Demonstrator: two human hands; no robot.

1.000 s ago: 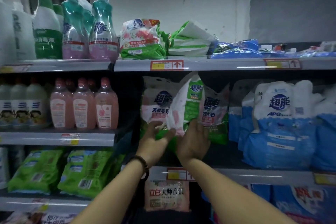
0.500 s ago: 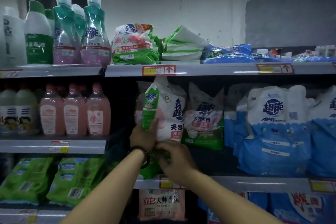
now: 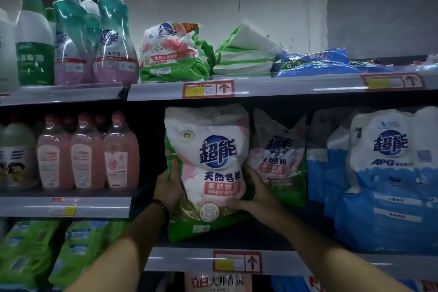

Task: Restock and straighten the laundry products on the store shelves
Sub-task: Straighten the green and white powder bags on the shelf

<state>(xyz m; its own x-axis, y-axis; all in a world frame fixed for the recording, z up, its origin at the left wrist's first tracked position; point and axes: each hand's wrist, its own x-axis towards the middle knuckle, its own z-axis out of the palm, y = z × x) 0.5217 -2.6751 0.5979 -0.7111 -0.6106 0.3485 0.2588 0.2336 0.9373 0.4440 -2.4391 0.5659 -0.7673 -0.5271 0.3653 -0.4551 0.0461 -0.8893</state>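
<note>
A white, pink and green bag of soap powder point(image 3: 208, 163) stands upright at the front of the middle shelf point(image 3: 296, 261), its label facing me. My left hand point(image 3: 168, 185) grips its left edge, with a dark bead bracelet at the wrist. My right hand point(image 3: 257, 193) holds the lower right side of the same bag, fingers curled under its corner. A second bag of the same kind point(image 3: 280, 156) stands just to the right and further back, partly hidden by the front bag.
Blue and white powder bags point(image 3: 388, 173) fill the shelf to the right. Pink bottles point(image 3: 87, 154) stand to the left on the neighbouring shelf. Above are teal pump bottles point(image 3: 111, 38) and lying green and blue bags point(image 3: 173, 54). Green packs point(image 3: 78, 249) lie lower left.
The bag was tilted with its side showing; now it is turned label-forward and upright. My hands have shifted to its two sides. The camera has moved closer.
</note>
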